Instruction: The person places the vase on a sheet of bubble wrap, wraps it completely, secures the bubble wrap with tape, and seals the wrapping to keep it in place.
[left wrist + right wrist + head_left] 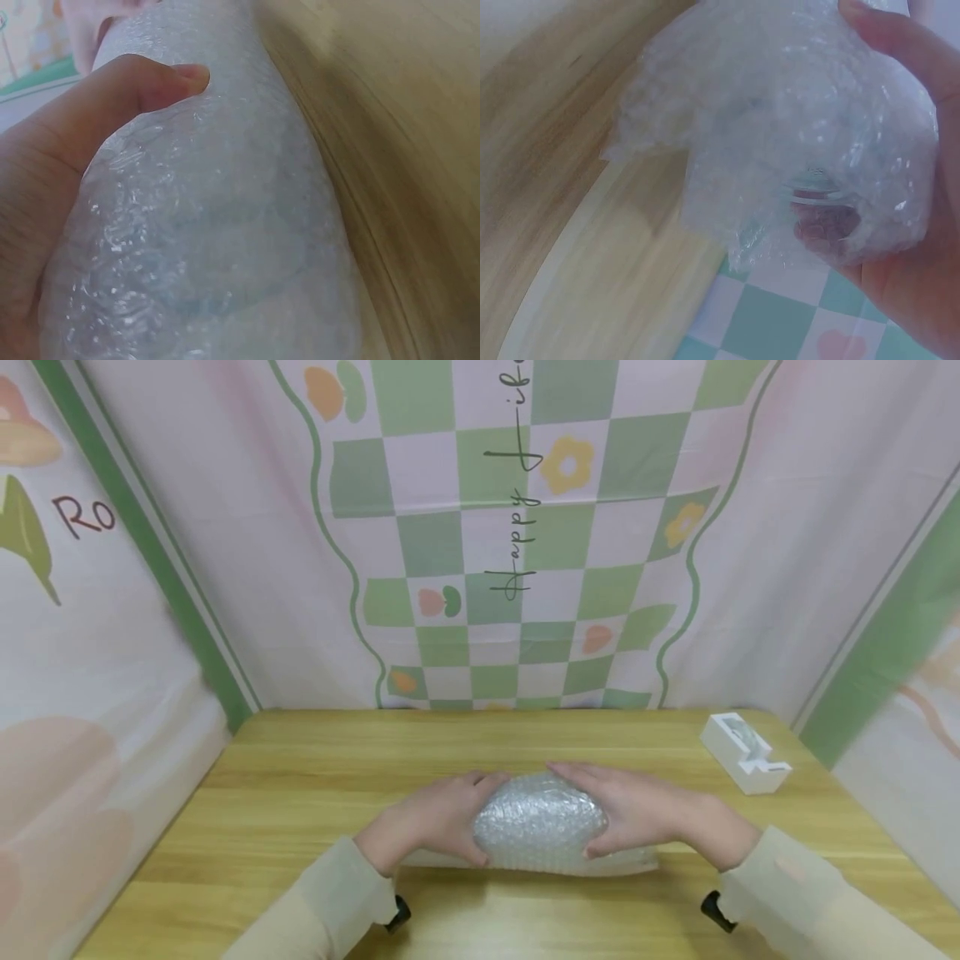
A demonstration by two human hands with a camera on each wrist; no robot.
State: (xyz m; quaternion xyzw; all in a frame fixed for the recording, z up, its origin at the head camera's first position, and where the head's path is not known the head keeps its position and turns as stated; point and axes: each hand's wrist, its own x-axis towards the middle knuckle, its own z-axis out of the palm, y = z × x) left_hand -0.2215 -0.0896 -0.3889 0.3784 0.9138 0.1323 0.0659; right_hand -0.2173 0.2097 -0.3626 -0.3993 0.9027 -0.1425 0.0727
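Observation:
A bundle of clear bubble wrap (540, 822) lies crosswise on the wooden table, rolled around something. My left hand (442, 818) grips its left part, the thumb (150, 86) pressed along the near side in the left wrist view. Around the right part curl the fingers and thumb of my right hand (637, 810). At the right end, the right wrist view shows the wrap's loose, crumpled edge (652, 112) and, through an opening, the ridged rim of a clear glass-like object (817, 191). The wrap hides most of that object. A flat flap of wrap (630, 862) sticks out toward the near right.
A white tape dispenser (738, 756) with a clear roll in it stands at the table's back right. The wooden table (315, 760) ends at a hanging cloth (487, 643) with green checks behind it. More printed cloth (97, 693) hangs on the left side.

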